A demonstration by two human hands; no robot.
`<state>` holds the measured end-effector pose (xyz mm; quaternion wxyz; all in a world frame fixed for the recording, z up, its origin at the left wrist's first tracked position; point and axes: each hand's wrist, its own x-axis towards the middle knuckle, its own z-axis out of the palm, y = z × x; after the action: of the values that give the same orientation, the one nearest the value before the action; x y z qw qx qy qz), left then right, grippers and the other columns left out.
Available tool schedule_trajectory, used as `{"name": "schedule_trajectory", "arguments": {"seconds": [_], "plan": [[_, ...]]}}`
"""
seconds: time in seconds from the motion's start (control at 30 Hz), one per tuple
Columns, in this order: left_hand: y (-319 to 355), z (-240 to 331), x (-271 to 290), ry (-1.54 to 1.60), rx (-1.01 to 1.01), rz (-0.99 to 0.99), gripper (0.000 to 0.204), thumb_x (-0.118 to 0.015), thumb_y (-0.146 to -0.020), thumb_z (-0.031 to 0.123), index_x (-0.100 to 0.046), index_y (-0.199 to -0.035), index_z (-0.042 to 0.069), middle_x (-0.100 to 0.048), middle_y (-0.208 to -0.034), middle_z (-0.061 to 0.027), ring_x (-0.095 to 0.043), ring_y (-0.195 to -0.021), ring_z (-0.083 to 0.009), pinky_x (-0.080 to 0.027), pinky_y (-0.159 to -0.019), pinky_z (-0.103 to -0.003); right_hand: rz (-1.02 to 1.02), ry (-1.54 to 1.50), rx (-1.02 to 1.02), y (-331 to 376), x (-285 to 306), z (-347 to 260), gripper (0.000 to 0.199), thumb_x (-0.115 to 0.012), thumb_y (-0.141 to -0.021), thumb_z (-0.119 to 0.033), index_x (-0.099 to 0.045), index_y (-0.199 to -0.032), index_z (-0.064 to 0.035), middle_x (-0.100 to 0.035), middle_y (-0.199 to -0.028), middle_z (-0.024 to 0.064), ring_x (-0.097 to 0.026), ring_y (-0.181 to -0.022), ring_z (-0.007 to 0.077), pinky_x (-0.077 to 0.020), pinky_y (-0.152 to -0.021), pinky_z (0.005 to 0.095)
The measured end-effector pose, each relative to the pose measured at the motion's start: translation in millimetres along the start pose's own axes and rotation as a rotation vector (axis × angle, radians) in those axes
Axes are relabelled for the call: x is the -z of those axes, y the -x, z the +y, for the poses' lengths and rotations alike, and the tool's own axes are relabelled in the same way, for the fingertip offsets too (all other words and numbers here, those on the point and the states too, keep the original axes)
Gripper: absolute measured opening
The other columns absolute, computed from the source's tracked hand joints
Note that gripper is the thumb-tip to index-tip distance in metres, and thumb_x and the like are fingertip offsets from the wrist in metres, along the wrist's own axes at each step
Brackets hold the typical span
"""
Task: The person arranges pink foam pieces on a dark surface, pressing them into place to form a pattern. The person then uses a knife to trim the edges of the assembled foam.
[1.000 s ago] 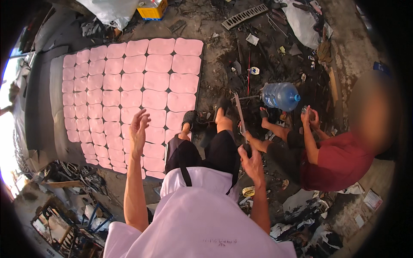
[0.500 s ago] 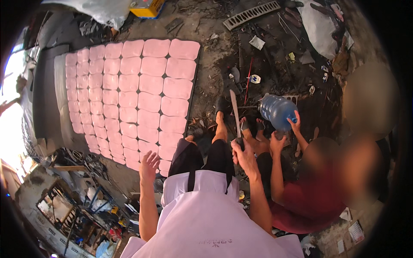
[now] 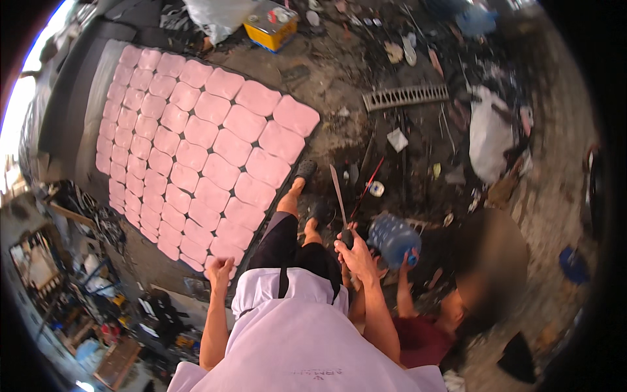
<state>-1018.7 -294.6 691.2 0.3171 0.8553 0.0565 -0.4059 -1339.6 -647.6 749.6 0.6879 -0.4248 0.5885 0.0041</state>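
Observation:
In my right hand [image 3: 356,253] is a long knife [image 3: 338,193], gripped by its dark handle, with the blade pointing up and away from me. My left hand [image 3: 220,269] is empty, its fingers curled in, over the near corner of the pink squares [image 3: 219,166]. These rounded, glossy squares lie in rows on a dark sheet on the ground to my left. Just right of the knife, a co-worker's hand [image 3: 407,261] holds a large clear blue water jug [image 3: 394,240] lying on its side near the neck.
The co-worker in a dark red shirt [image 3: 424,340] is low at my right side. Beyond the jug lie a red stick [image 3: 372,179], a slotted grey strip [image 3: 406,97] and a white sack [image 3: 491,134]. A yellow box [image 3: 271,29] stands far ahead; tools and clutter [image 3: 98,287] fill the left.
The view has turned to the right, and I have stepped a foot toward the pink squares. My left hand has gone from spread fingers to curled ones. The knife stays in my right hand.

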Motion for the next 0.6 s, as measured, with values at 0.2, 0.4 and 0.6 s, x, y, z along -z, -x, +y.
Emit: {"name": "schedule_trajectory", "arguments": {"seconds": [0.2,0.4,0.6], "plan": [[-29,-95,-30,0.981,0.656,0.120,0.030,-0.074,-0.107,0.036,-0.074,-0.112,0.007,-0.075,-0.095,-0.0077,-0.072,-0.079,-0.0216,-0.058,-0.069,-0.037,0.046,0.416,0.266,-91,22,-134,0.028,-0.071,-0.102,-0.007,-0.063,-0.127,0.0015,-0.077,-0.091,0.0076,-0.076,-0.083,0.0165,-0.0610,-0.076,0.0351],[-86,105,-127,0.823,0.481,0.162,0.037,-0.074,-0.107,0.034,-0.071,-0.134,0.008,-0.077,-0.105,-0.0043,-0.073,-0.087,-0.0178,-0.059,-0.075,-0.032,-0.152,0.552,0.204,-172,-6,-317,0.024,-0.074,-0.103,-0.007,-0.064,-0.123,0.0008,-0.077,-0.096,0.0088,-0.075,-0.077,0.0165,-0.0600,-0.070,0.0329],[-176,298,-152,0.874,0.158,0.365,0.038,-0.072,-0.109,0.032,-0.075,-0.135,0.005,-0.080,-0.110,-0.0082,-0.075,-0.093,-0.0136,-0.058,-0.076,-0.029,-0.378,0.676,0.280,-297,-25,-454,0.023,-0.073,-0.108,-0.016,-0.062,-0.123,-0.0013,-0.077,-0.090,0.0110,-0.075,-0.074,0.0183,-0.0594,-0.068,0.0324]]}}
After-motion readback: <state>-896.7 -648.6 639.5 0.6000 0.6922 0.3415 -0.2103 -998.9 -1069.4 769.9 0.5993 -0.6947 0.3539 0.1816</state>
